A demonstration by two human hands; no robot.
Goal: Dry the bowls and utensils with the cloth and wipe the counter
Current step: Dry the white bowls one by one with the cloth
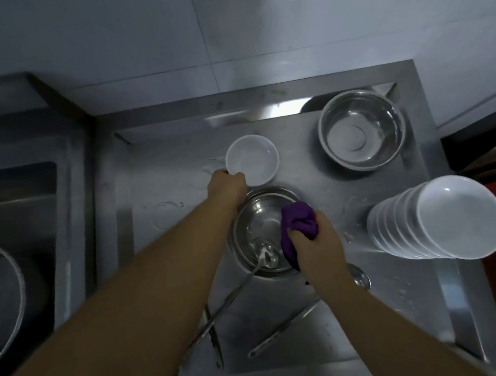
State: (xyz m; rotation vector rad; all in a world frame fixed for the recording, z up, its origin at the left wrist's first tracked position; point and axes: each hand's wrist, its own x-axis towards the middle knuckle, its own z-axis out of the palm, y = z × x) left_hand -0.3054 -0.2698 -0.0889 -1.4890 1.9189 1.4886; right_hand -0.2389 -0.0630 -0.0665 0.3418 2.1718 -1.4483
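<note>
Left hand (229,186): grips white bowl (252,160) rim, 11 o'clock. Right hand (315,242): clutches purple cloth (296,219) over steel bowl (258,216).

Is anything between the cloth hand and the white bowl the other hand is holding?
Yes: a steel bowl with a ladle in it sits under the right hand and cloth, nearer than the white bowl the left hand holds.

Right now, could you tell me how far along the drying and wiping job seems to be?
Possibly done: a stack of white bowls stands at the right. In hand: the left hand grips a single white bowl, and the right hand holds the purple cloth over a steel bowl containing a ladle. Left: the larger steel bowl, loose utensils, and water marks on the counter.
</note>
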